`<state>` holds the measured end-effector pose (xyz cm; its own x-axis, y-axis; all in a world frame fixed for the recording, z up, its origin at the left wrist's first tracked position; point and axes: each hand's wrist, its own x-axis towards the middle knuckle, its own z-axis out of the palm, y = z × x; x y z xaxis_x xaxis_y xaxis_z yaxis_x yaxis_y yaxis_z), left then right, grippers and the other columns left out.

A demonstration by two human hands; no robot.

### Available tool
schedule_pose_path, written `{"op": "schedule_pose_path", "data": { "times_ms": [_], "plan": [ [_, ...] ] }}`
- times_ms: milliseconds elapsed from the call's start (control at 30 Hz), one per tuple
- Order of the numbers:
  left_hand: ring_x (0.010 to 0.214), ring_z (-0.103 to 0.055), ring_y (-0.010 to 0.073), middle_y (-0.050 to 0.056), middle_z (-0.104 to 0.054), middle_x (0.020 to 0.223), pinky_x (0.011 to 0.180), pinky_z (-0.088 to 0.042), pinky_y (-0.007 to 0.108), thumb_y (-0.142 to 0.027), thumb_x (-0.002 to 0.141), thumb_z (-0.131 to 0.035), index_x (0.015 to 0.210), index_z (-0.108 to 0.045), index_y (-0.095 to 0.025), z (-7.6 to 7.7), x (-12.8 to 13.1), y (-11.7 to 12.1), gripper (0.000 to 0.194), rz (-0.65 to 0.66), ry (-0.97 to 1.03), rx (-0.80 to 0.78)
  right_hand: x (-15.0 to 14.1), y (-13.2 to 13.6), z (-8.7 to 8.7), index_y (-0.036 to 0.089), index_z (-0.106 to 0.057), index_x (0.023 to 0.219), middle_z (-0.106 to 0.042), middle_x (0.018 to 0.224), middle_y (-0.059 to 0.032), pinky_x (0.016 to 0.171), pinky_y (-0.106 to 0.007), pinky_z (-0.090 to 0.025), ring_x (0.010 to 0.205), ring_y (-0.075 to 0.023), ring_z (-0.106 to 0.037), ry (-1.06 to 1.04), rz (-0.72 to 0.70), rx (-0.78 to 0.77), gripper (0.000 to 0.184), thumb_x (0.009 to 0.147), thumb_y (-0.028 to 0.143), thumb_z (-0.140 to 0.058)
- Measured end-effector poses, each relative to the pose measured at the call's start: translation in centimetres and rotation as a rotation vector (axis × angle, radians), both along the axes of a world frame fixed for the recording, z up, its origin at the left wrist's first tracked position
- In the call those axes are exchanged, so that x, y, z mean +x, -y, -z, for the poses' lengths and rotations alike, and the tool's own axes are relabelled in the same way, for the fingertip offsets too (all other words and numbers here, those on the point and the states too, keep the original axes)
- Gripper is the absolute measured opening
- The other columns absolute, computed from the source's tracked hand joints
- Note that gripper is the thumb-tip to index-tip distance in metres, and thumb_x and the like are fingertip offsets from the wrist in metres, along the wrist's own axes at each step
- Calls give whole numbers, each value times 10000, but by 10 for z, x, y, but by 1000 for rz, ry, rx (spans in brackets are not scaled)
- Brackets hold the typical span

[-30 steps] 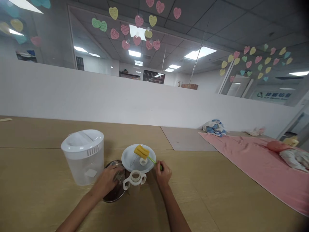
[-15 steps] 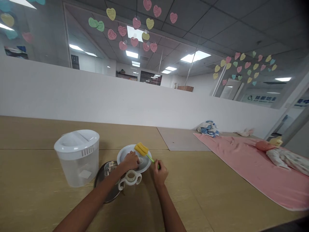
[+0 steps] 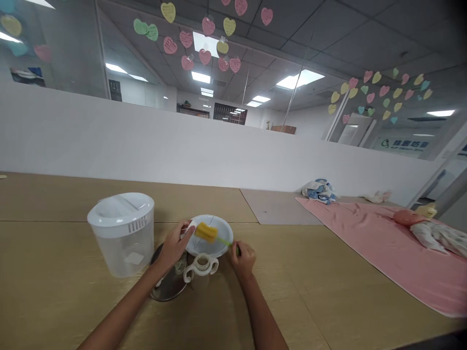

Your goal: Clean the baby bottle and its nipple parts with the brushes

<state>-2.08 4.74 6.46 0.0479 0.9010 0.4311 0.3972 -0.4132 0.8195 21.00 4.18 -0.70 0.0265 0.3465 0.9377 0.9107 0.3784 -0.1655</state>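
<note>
My right hand [image 3: 243, 256] is closed round the green handle of a bottle brush with a yellow sponge head [image 3: 206, 232]. The brush points left above a white bowl [image 3: 223, 249]. At the bowl's left edge, my left hand [image 3: 178, 238] pinches a small white piece [image 3: 192, 225], close to the sponge; its exact kind is unclear. Just in front of the bowl stands a clear baby bottle with a white two-handled collar [image 3: 203, 263]. Partly under my left forearm lies a round dark metal tray [image 3: 171, 287], with a clear item [image 3: 180, 266] on it.
A translucent tub with a white lid [image 3: 122, 214] stands to the left. Farther right a pink cloth [image 3: 372, 243] carries a doll [image 3: 419, 228]. Bunched blue-and-white cloth [image 3: 318, 190] lies by the white wall [image 3: 204, 155].
My left hand has come up out of the bowl and leftward, now with the small white piece in it. The sponge head has dropped lower and turned toward that piece.
</note>
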Motion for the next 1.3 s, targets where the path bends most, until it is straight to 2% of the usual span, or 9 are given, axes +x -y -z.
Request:
{"op": "schedule_pose_path", "data": {
  "times_ms": [100, 200, 300, 500, 700, 767, 867, 1000, 1300],
  "plan": [
    [973, -601, 218, 79, -620, 1080, 826, -491, 348, -487, 815, -478, 998, -518, -187, 8, -9, 13, 354, 10, 61, 29, -6, 5, -3, 181, -475, 541, -466, 474, 19, 497, -242, -268, 467, -98, -416, 90, -110, 23, 291, 832, 190, -469],
    [1031, -566, 227, 90, -578, 1134, 888, -458, 386, -453, 845, -440, 1154, -479, -194, 22, -22, 24, 405, -103, 23, 138, -11, 6, -3, 179, -474, 556, -452, 471, 25, 484, -234, -267, 452, -92, -402, -20, -114, 25, 296, 850, 191, -435],
    [1039, -549, 241, 83, -575, 1106, 908, -440, 405, -443, 856, -408, 1092, -546, -204, 38, -38, 35, 363, -205, -85, 215, -9, 4, 0, 178, -457, 553, -422, 457, 40, 464, -223, -257, 422, -81, -371, -135, -75, 3, 320, 869, 195, -406],
    [962, -603, 221, 60, -641, 1062, 856, -483, 366, -457, 807, -511, 1013, -558, -214, 56, -49, 47, 322, -111, -161, 130, -3, -1, 4, 181, -432, 532, -391, 445, 51, 465, -224, -247, 414, -77, -352, -118, -44, -36, 341, 871, 207, -408],
    [830, -633, 204, 39, -653, 932, 759, -527, 344, -474, 750, -579, 888, -555, -210, 64, -44, 40, 299, -117, -158, 117, -3, -2, 4, 180, -427, 524, -394, 442, 46, 472, -227, -253, 419, -80, -368, -89, -38, -31, 352, 875, 206, -409],
    [824, -627, 200, 37, -633, 896, 751, -529, 341, -457, 768, -560, 944, -560, -211, 64, -45, 40, 303, -87, -199, 124, -4, -2, 3, 181, -424, 519, -388, 437, 47, 470, -229, -250, 414, -79, -361, -76, -35, -19, 356, 874, 199, -411],
    [866, -607, 205, 55, -599, 932, 781, -518, 354, -412, 802, -518, 1084, -553, -220, 63, -45, 42, 343, -22, -312, 129, -4, -1, 2, 181, -434, 521, -391, 433, 46, 469, -232, -249, 415, -82, -361, -57, -32, -6, 354, 875, 192, -412],
    [923, -586, 219, 71, -577, 1002, 817, -501, 359, -363, 809, -490, 1033, -581, -222, 61, -45, 46, 279, 28, -423, 138, -4, 0, 1, 178, -441, 521, -404, 435, 40, 471, -233, -252, 421, -83, -370, -51, -32, -14, 361, 879, 201, -411],
    [844, -584, 242, 84, -606, 990, 742, -481, 369, -344, 783, -499, 1004, -567, -208, 62, -49, 47, 268, -33, -637, 161, -4, 0, 2, 177, -442, 513, -388, 430, 47, 473, -237, -243, 413, -78, -351, -47, -22, -30, 365, 876, 190, -405]
  ]
}}
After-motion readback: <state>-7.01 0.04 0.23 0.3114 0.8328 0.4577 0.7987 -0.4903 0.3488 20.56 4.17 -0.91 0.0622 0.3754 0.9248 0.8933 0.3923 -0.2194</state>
